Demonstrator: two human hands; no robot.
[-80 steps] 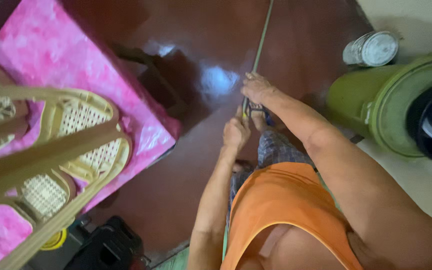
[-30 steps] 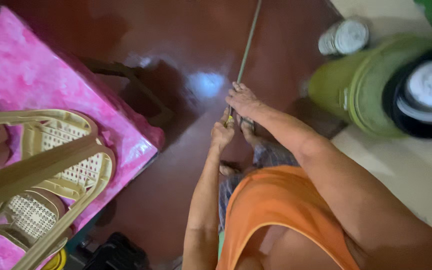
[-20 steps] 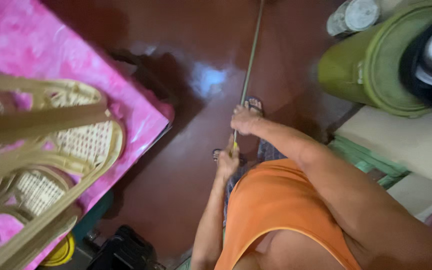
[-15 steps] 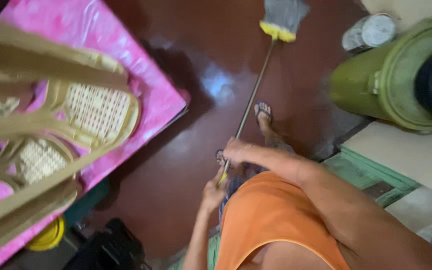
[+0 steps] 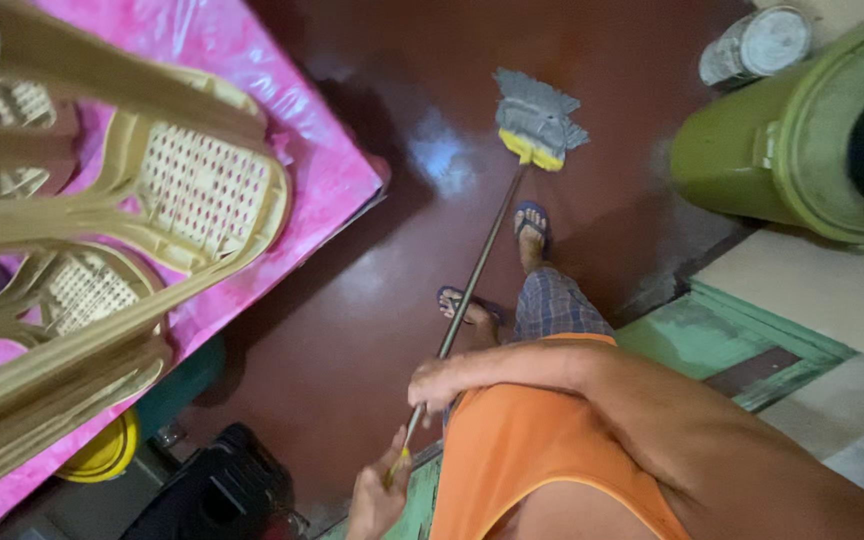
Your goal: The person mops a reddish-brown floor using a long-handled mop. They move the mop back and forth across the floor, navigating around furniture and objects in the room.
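Two hands: both closed on the mop pole [image 5: 472, 290].
Right grip: right hand [image 5: 437, 378] wrapped round the pole, above the left grip.
Left grip: left hand [image 5: 377, 495] clamped on the pole's yellow end, nearest the body.
Mop head [image 5: 537, 122]: grey with a yellow band, flat on the floor, well ahead of both grips.
Risk, slip: floor [image 5: 352, 330] looks glossy and possibly wet; sandalled feet [image 5: 532, 225] stand just beside the pole, so footing could fail.
Risk, strike: pole end could hit the stacked chairs [image 5: 102, 250], left of the grips, on a back-swing.
Risk, knock: mop head could bump the green bin [image 5: 752, 150] or the tin [image 5: 757, 45], right of and beyond the grips.
Surface: dark red polished floor, with glare ahead of the grips.
Room: narrow; pink-covered bench [image 5: 282, 130] at left, green step [image 5: 722, 340] at right.
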